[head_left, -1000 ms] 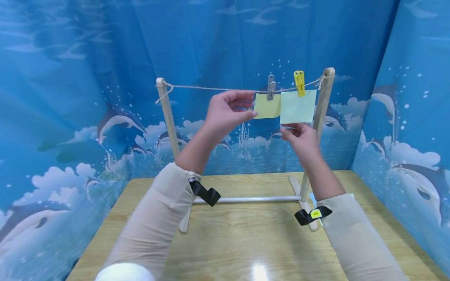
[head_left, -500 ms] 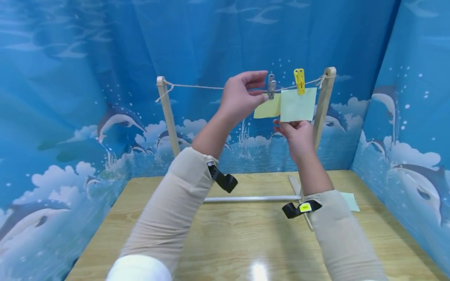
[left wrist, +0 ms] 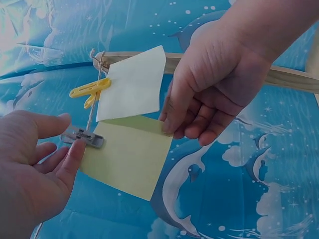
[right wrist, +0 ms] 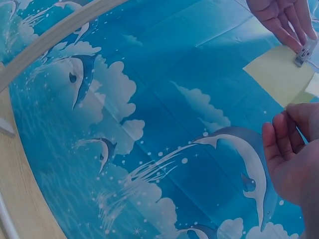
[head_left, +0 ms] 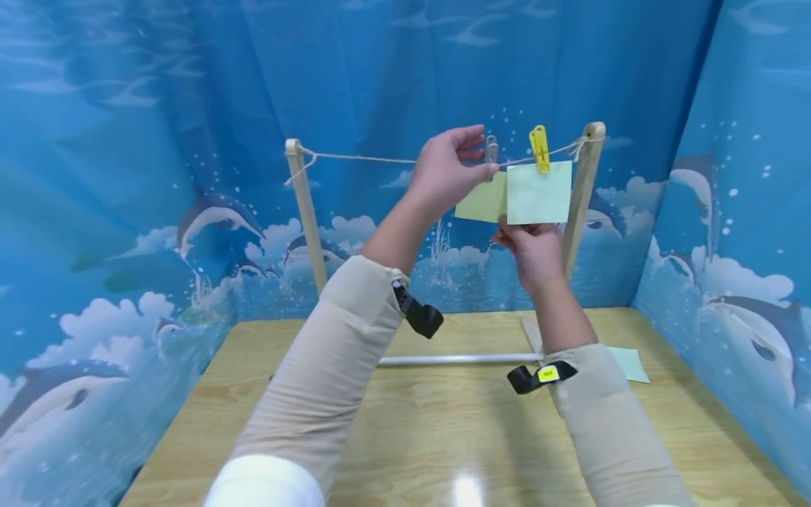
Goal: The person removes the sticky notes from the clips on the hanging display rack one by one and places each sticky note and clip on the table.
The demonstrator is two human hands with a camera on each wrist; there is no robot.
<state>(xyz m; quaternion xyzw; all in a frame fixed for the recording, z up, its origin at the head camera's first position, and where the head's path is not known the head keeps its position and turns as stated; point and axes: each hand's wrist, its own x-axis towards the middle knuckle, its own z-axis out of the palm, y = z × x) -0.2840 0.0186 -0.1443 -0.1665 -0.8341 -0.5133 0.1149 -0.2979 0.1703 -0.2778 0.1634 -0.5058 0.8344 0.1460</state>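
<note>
A pale yellow square of paper (head_left: 479,202) hangs from the string under a grey clothespin (left wrist: 82,137). My left hand (head_left: 451,169) has its thumb and a fingertip on either side of this clothespin, pinching it. With thumb and finger, my right hand (left wrist: 212,82) pinches the yellow paper's lower corner. Beside it hangs a pale green square of paper (head_left: 538,193), held on the string by a yellow clothespin (head_left: 539,149). The green paper overlaps the yellow one's edge and hides part of my right fingers in the head view.
The string (head_left: 367,158) runs between a left wooden post (head_left: 305,211) and a right wooden post (head_left: 584,197). A white bar (head_left: 456,360) joins them low over the wooden table (head_left: 443,429). Another pale green paper (head_left: 629,365) lies at the right. A blue dolphin-print curtain (head_left: 393,70) stands behind.
My left hand has moved right from the yellow paper's left edge to the grey clothespin. My right hand has shifted slightly left, under the papers. The yellow paper now tilts a little.
</note>
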